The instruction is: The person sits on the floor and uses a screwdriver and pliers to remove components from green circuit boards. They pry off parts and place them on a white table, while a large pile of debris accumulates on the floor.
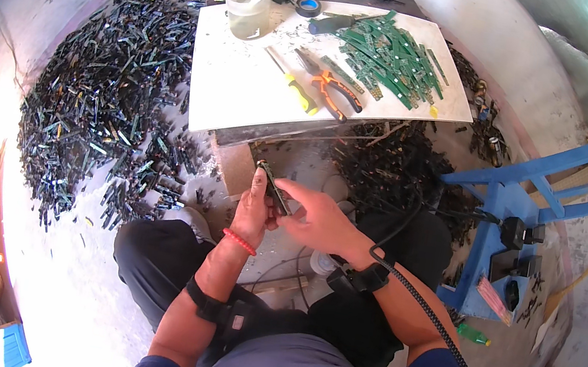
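My left hand is closed around a narrow dark strip-like piece, with the thumb along its upper end. Green and pale edging shows on the piece, but its exact kind is too small to tell. From the other side, my right hand grips the lower end with its fingers. Both hands are over my lap, just in front of the table. On the white board are orange-and-black pliers, a yellow-handled screwdriver and a heap of green circuit board strips.
A cloudy plastic tub, a roll of black tape and a dark-handled tool share the board. Heaps of dark strips cover the floor at left and under the table. A blue chair stands at right, near a green bottle.
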{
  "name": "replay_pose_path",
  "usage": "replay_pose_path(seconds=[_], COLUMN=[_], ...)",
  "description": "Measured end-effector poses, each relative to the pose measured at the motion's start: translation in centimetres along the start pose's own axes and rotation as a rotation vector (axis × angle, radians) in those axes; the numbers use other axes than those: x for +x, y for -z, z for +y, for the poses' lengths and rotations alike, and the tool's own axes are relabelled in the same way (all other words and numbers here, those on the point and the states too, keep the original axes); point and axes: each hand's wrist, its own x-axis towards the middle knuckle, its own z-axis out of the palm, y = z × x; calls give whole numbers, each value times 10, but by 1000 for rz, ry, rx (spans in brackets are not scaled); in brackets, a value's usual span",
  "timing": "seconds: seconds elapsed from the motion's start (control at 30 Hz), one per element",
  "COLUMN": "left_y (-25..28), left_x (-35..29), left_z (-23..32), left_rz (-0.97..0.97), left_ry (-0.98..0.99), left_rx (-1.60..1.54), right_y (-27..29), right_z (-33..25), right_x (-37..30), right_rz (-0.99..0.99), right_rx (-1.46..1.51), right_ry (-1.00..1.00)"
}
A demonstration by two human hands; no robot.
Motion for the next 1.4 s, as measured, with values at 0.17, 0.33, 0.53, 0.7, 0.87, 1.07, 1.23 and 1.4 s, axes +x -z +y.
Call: replay_pose_path(seconds=[0.17,0.33,0.53,0.7,0.87,1.07,1.23,1.4], left_y=[-12,-5,-8,-7,-3,-1,-6,-6], left_x=[-9,-4,-11,-7,-4,-1,-5,-8], left_z=[22,5,19,10,5,2,12,10], left_rz=[47,33,65,27,-26,-59,-76,-76], left_ry=[140,-45,123,27,-46,-45,-26,-6], left_rx=[170,89,205,256,344,347,261,175], right_y=[5,7,10,6,7,3,-2,-2], right_z=[3,-5,-3,-1,-10,0,8,9], right_x=[-3,-4,-3,-3,-3,-3,-3,-3], right_rz=[-19,-38,-83,0,28,144,248,279], right_rx=[102,65,352,171,122,-139,-251,-420], right_ry=[-41,-31,-86,-167,-142,40,83,123])
